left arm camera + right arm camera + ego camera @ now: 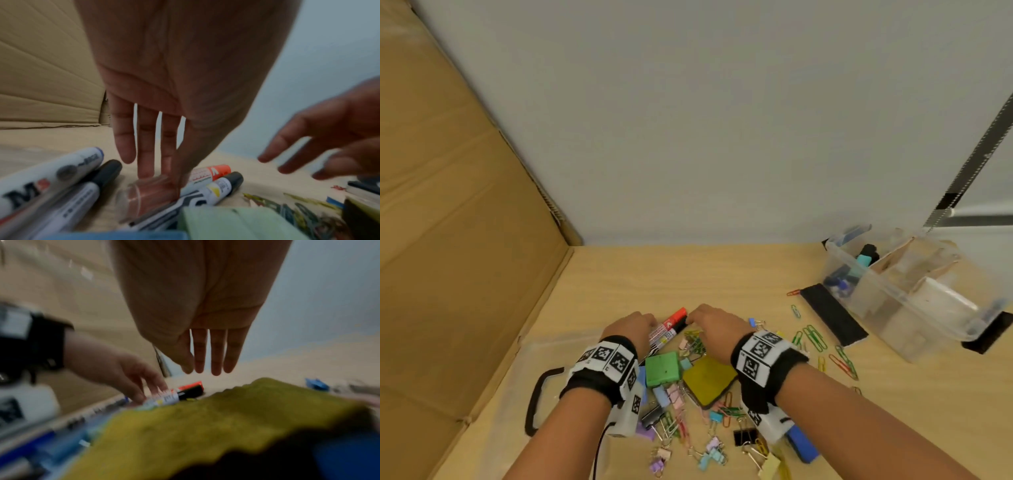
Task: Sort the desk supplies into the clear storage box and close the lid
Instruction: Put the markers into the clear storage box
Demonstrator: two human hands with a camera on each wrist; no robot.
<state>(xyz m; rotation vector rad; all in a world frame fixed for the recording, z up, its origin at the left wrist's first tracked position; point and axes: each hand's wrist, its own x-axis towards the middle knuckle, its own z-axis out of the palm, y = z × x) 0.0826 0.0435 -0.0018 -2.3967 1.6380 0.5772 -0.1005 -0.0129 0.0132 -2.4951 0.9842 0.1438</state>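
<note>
A: Head view first. The left hand (631, 327) lies palm down on the near ends of two markers, fingers bent over them; from here I cannot tell whether it grips. The right hand (714, 325) hangs just beside it, fingertips close to the marker caps.

B: And the markers?

A: A red marker (671, 322) and a black marker (677, 329) lie side by side between the hands on the desk (688, 274). Nearer the person sit a green block (662, 368), a yellow pad (709, 378) and a scatter of binder clips (709, 452). Paper clips (815, 337) are strewn to the right.

B: The box?

A: The box (914, 294) stands open at far right, well apart from the hands, with some items in its left compartment. A clear lid (544, 356) lies flat under the left wrist.

B: Left wrist view?

A: Left-hand fingers (146, 146) are straight and spread, their tips reaching down onto a clear tube (148, 194) among the markers. Nothing is gripped; the hand is released. The right hand's fingers (287, 146) hover at the right, also extended.

B: Right wrist view?

A: Blurred. Right-hand fingers (217, 353) are straight, together and holding nothing, above the desk beyond the yellow pad. The left hand's fingertips (144, 386) rest on the marker barrels.
</note>
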